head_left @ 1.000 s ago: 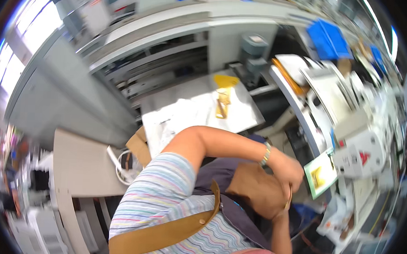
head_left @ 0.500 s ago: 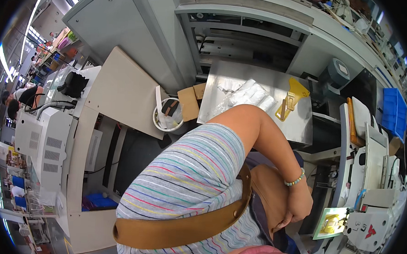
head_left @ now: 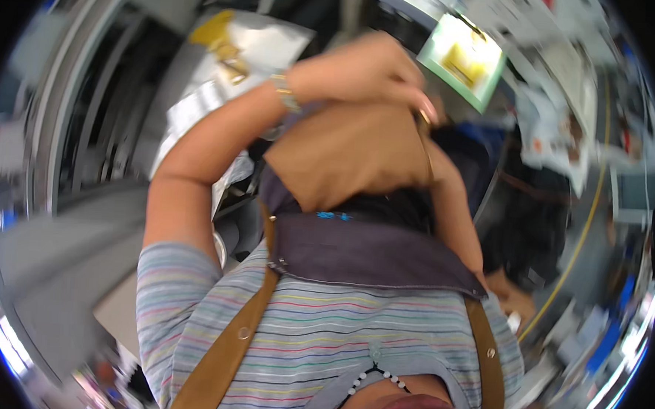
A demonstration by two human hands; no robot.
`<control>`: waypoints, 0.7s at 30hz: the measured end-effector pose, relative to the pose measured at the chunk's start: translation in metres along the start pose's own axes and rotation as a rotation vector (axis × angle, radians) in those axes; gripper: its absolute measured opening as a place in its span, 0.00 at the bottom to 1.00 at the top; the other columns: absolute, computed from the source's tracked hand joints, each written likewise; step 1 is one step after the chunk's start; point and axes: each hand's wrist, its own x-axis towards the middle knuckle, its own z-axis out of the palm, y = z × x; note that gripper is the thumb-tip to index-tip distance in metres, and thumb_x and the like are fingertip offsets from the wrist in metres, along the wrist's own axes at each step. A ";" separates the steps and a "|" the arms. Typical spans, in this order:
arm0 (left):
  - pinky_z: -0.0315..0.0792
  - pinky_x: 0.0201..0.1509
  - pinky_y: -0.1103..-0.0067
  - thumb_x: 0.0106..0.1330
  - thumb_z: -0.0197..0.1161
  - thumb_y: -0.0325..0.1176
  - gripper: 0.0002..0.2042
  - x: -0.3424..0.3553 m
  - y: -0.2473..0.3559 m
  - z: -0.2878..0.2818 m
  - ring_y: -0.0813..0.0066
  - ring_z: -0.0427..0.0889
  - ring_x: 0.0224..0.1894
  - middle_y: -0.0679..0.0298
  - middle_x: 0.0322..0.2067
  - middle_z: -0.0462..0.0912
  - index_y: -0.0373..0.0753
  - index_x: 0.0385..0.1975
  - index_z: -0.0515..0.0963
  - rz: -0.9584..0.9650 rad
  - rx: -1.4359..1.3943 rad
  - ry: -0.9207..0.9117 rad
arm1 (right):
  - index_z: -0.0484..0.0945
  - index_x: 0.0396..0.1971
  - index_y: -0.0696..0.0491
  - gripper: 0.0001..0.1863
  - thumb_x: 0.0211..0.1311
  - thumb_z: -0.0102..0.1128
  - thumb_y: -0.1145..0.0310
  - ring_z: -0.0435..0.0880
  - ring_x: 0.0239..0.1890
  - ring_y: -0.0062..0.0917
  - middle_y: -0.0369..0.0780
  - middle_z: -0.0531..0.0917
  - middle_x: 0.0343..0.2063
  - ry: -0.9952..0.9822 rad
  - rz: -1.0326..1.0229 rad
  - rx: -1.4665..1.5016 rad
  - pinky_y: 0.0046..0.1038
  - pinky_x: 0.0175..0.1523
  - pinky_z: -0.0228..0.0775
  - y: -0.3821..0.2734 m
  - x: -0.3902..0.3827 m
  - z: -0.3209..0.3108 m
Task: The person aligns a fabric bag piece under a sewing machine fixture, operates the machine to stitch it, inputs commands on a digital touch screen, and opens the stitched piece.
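- Left hand (head_left: pixel 379 70), blurred: I see thumb and fingers closed on the upper right edge of the brown panel (head_left: pixel 352 154).
- Brown panel: before the body, beyond the dark apron bib (head_left: pixel 369 258).
- Right hand: largely hidden beside the panel; I cannot tell its grip.
- Counter (head_left: pixel 280 39): bears a yellow piece (head_left: pixel 217 30).

The person wears a grey short-sleeved shirt (head_left: pixel 366 321) with thin wavy multicoloured stripes, a dark purple-grey apron bib (head_left: pixel 369 253), brown straps (head_left: pixel 223 351) with metal snaps, a beaded left-wrist bracelet (head_left: pixel 284 92), and a dark necklace with pale beads (head_left: pixel 376 373).
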 end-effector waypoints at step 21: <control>0.73 0.41 0.86 0.75 0.65 0.43 0.17 0.026 -0.023 0.041 0.91 0.77 0.36 0.72 0.32 0.85 0.31 0.42 0.86 -0.415 -0.476 -0.020 | 0.88 0.41 0.58 0.18 0.69 0.67 0.56 0.79 0.32 0.12 0.35 0.87 0.29 0.428 0.004 -0.402 0.20 0.39 0.71 -0.180 -0.044 -0.056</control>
